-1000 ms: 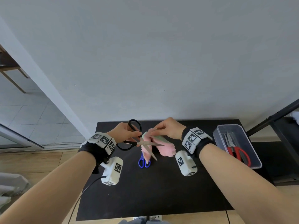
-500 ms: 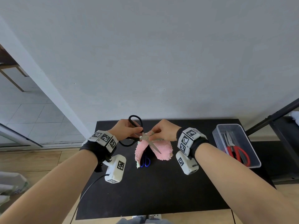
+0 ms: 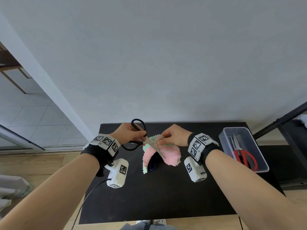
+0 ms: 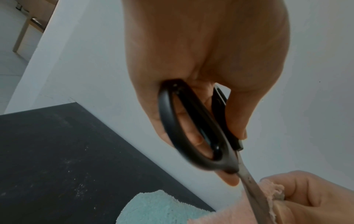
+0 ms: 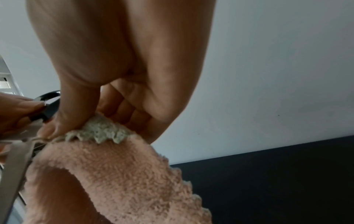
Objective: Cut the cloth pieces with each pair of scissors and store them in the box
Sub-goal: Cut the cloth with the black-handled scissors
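Note:
My left hand [image 3: 131, 133] grips the black-handled scissors [image 3: 138, 138], fingers through the loops [image 4: 191, 128]. The steel blades [image 3: 156, 147] run through a pink and mint fleecy cloth [image 3: 169, 154] held above the black table [image 3: 166, 196]. My right hand [image 3: 172, 135] pinches the cloth's top edge [image 5: 99, 128] right beside the blades. The cloth hangs split in two flaps, one to the left [image 3: 147, 160] and one to the right. Blue-handled scissors [image 3: 152, 166] lie on the table, mostly hidden under the cloth. A clear plastic box [image 3: 245, 151] at the right holds red-handled scissors [image 3: 244, 156].
The table stands against a grey wall [image 3: 166, 63]. A black stand [image 3: 282, 120] and a dark shelf sit just right of the box. A cable [image 3: 89, 193] trails off the table's left front. Wooden floor shows to the left.
The blades have gone from wide open to nearly closed, deep in the cloth. The cloth now hangs in two parted flaps, covering most of the blue scissors. Both hands drew closer together.

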A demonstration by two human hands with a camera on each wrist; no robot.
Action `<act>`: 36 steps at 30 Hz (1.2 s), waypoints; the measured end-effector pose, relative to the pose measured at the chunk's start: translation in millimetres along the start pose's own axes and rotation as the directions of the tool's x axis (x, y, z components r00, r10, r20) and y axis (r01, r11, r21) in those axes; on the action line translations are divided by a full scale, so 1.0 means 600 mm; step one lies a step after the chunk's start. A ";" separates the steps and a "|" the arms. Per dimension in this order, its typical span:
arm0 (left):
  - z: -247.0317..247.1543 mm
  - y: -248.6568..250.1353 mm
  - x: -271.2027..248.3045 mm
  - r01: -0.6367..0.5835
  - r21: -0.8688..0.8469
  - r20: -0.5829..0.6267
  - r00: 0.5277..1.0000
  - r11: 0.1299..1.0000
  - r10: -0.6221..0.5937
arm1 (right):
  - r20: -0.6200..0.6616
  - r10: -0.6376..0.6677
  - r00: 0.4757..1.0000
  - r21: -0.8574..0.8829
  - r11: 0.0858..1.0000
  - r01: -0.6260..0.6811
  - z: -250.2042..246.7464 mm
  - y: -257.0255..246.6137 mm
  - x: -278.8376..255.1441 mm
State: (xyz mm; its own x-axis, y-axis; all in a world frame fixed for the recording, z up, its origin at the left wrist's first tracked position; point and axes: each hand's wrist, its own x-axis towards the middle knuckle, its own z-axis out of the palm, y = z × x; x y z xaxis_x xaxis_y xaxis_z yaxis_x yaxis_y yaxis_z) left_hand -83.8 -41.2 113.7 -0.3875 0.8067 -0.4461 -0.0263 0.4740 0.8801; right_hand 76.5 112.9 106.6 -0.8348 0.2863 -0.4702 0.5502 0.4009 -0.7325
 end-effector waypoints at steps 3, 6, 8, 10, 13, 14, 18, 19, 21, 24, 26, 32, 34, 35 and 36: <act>-0.003 -0.006 -0.002 -0.004 -0.005 -0.006 1.000 1.000 0.004 | 0.018 0.007 1.000 -0.008 1.000 -0.007 -0.003 0.003 -0.002; -0.011 -0.014 -0.005 0.011 -0.033 -0.028 1.000 0.999 -0.012 | 0.013 0.021 1.000 -0.012 1.000 -0.021 -0.009 0.014 -0.004; -0.015 -0.019 -0.007 0.027 -0.066 -0.044 0.999 0.997 -0.030 | 0.013 0.032 0.999 -0.030 0.999 -0.031 -0.010 0.019 -0.003; -0.015 -0.022 -0.008 0.043 -0.086 -0.050 0.998 0.995 -0.048 | -0.003 0.028 1.000 -0.029 0.999 -0.028 -0.010 0.020 -0.001; -0.018 -0.025 -0.008 0.052 -0.114 -0.065 0.996 0.992 -0.059 | -0.037 0.027 0.999 -0.009 1.000 -0.027 -0.015 0.023 -0.003; -0.024 -0.026 -0.010 0.055 -0.122 -0.085 0.994 0.991 -0.066 | -0.051 0.032 0.998 -0.012 0.999 -0.033 -0.019 0.026 -0.006; -0.052 -0.026 -0.025 0.051 -0.302 -0.192 0.975 0.952 -0.113 | -0.119 0.088 0.989 -0.040 0.995 -0.094 -0.023 0.059 -0.014; -0.054 -0.027 -0.028 0.050 -0.359 -0.208 0.969 0.932 -0.132 | -0.120 0.086 0.989 -0.044 0.995 -0.092 -0.018 0.064 -0.015; -0.057 -0.030 -0.032 0.067 -0.426 -0.218 0.960 0.902 -0.174 | -0.118 0.094 0.989 -0.040 0.994 -0.099 -0.002 0.067 -0.011; -0.056 -0.036 -0.028 0.065 -0.496 -0.206 0.960 0.866 -0.190 | -0.125 0.114 0.986 -0.056 0.991 -0.122 0.025 0.068 -0.001; -0.054 -0.037 -0.026 0.052 -0.534 -0.213 0.958 0.844 -0.194 | -0.149 0.131 0.980 -0.064 0.988 -0.142 0.040 0.072 0.005; -0.044 -0.033 -0.023 -0.009 -0.653 -0.201 0.966 0.758 -0.162 | -0.222 0.158 0.962 -0.006 0.987 -0.163 0.055 0.070 0.003; -0.041 -0.031 -0.022 -0.016 -0.678 -0.186 0.971 0.735 -0.150 | -0.244 0.159 0.957 0.019 0.987 -0.160 0.051 0.061 -0.002; -0.038 -0.029 -0.021 -0.020 -0.688 -0.180 0.973 0.725 -0.144 | -0.264 0.149 0.953 0.004 0.988 -0.153 0.048 0.056 -0.005; -0.035 -0.027 -0.021 -0.022 -0.696 -0.172 0.976 0.718 -0.136 | -0.285 0.131 0.950 -0.001 0.991 -0.137 0.045 0.051 -0.007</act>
State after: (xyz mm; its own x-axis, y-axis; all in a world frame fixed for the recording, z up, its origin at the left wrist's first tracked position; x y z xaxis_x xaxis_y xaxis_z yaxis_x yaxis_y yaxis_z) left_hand -98.0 -66.6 108.5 -0.5329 0.6618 -0.5274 -0.6516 0.0767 0.7547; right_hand 96.3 100.6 72.9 -0.7149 0.5720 -0.4020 0.6591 0.3594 -0.6607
